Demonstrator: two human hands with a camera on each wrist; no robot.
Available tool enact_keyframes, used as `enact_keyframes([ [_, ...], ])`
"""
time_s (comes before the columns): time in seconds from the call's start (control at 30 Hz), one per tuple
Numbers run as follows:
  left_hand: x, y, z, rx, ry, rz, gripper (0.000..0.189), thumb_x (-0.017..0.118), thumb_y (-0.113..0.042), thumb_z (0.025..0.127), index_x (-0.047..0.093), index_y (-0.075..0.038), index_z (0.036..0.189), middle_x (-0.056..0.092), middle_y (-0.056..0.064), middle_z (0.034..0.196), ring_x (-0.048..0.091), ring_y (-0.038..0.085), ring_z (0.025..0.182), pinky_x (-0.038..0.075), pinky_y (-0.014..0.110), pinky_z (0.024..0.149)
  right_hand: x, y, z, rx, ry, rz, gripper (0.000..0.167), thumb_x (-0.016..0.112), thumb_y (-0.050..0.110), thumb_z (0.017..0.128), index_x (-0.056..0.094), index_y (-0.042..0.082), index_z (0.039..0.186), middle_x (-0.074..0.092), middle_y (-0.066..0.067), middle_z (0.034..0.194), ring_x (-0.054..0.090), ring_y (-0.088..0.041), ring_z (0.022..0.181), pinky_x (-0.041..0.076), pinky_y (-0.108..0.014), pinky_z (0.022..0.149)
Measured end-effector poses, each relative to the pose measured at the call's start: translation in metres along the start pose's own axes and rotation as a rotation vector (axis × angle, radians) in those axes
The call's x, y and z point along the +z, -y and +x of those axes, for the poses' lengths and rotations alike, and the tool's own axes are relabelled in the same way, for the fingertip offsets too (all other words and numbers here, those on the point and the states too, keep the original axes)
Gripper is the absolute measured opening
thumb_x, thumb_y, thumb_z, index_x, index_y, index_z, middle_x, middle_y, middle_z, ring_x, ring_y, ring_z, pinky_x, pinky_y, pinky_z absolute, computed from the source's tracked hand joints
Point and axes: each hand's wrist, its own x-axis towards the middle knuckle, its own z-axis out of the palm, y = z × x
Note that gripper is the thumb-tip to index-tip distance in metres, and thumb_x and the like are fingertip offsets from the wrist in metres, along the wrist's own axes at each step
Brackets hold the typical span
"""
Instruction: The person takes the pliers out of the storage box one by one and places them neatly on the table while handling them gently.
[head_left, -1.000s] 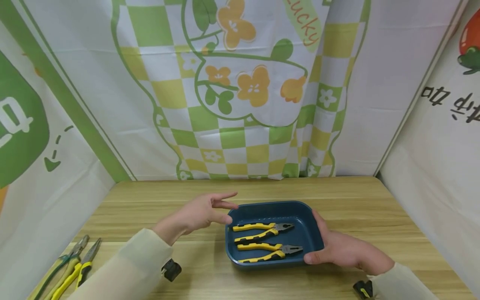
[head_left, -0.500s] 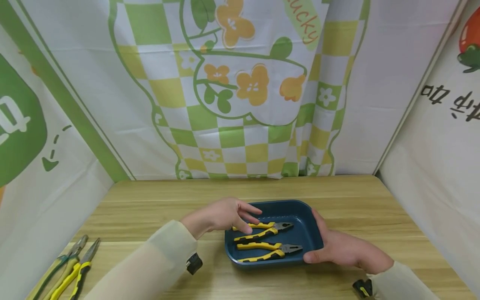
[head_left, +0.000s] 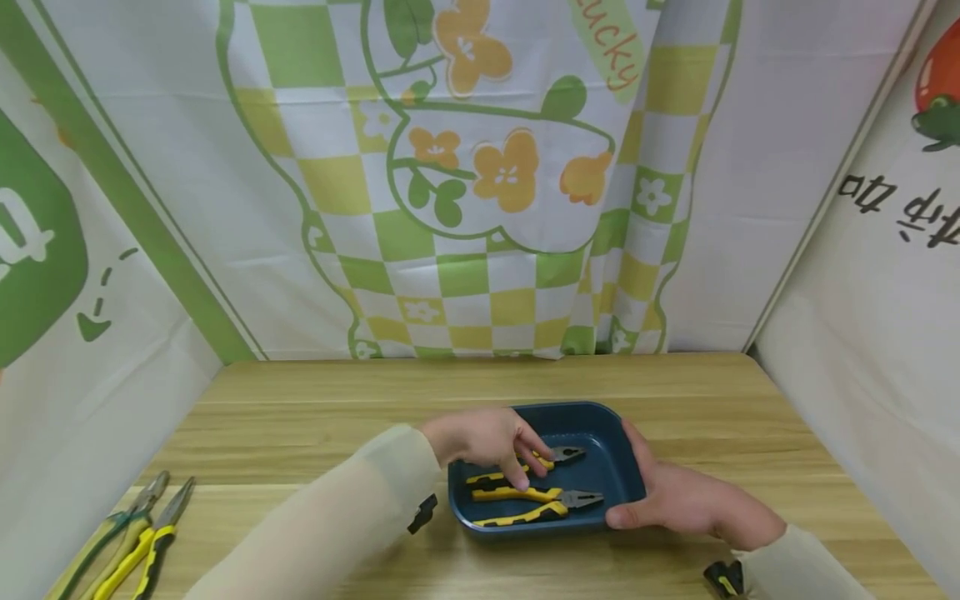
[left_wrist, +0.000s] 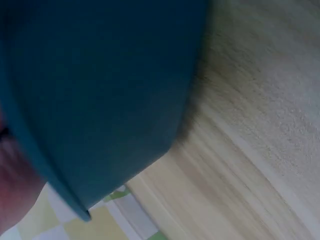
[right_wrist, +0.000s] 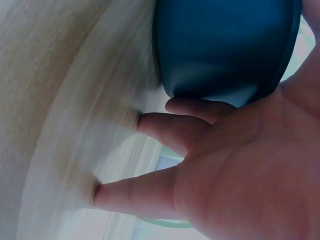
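Note:
A dark blue tray [head_left: 615,450] sits on the table with two pairs of yellow-and-black pliers in it. My left hand [head_left: 491,437] reaches over the tray's left end, its thumb and fingers apart around the handles of the far pliers [head_left: 567,454] and covering part of them. In front of these lie the near pliers [head_left: 525,507]. My right hand [head_left: 678,496] rests against the tray's right end, thumb at the near corner. The right wrist view shows its fingers [right_wrist: 135,192] fairly straight, some tips touching the table. The left wrist view mostly catches the tray's outer wall [left_wrist: 105,95].
Two more pliers lie at the table's left edge: a green-handled pair [head_left: 112,533] and a yellow-and-black long-nose pair [head_left: 161,529]. The wooden table [head_left: 300,400] ends at a printed cloth backdrop [head_left: 480,275], with cloth walls on both sides.
My left hand has moved right, from beside the tray's left end to over the far pliers, and lowered toward their handles. The right hand, tray and pliers have stayed in place.

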Motion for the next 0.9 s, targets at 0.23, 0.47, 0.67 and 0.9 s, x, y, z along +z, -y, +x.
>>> enact_keyframes([
  [0.23,0.005,0.008,0.013,-0.019,0.03,0.088,0.043,0.08,-0.002,0.082,0.071,-0.01,0.124,0.074,-0.004,0.105,0.066,0.009,0.102,0.049,0.035,0.096,0.001,0.0,-0.001,-0.001,-0.006,-0.032,0.128,0.078,0.041,0.087,-0.027,0.005,0.152,0.067,-0.022,0.11,0.064,-0.023,0.092,0.045,-0.049,0.093],
  [0.47,0.011,0.009,0.016,-0.03,0.004,0.158,0.043,0.081,0.001,0.08,0.074,-0.012,0.12,0.074,-0.006,0.1,0.067,0.007,0.096,0.05,0.032,0.094,0.0,0.0,-0.001,0.008,-0.002,-0.03,0.128,0.077,0.042,0.087,-0.028,0.006,0.152,0.067,-0.022,0.11,0.065,-0.022,0.092,0.044,-0.05,0.094],
  [0.67,0.013,0.006,0.014,-0.03,-0.055,0.235,0.04,0.082,0.002,0.078,0.076,-0.013,0.115,0.074,-0.008,0.092,0.067,0.004,0.087,0.053,0.029,0.087,0.001,0.0,-0.001,0.016,-0.006,-0.042,0.128,0.077,0.041,0.087,-0.027,0.007,0.152,0.067,-0.022,0.111,0.065,-0.021,0.093,0.044,-0.049,0.095],
  [0.9,0.013,0.003,0.014,-0.052,-0.066,0.301,0.033,0.082,0.003,0.078,0.078,-0.012,0.107,0.072,-0.009,0.085,0.066,0.003,0.079,0.053,0.025,0.081,0.0,0.0,0.0,0.012,-0.001,-0.03,0.128,0.077,0.041,0.087,-0.028,0.007,0.152,0.067,-0.022,0.111,0.065,-0.022,0.092,0.045,-0.049,0.094],
])
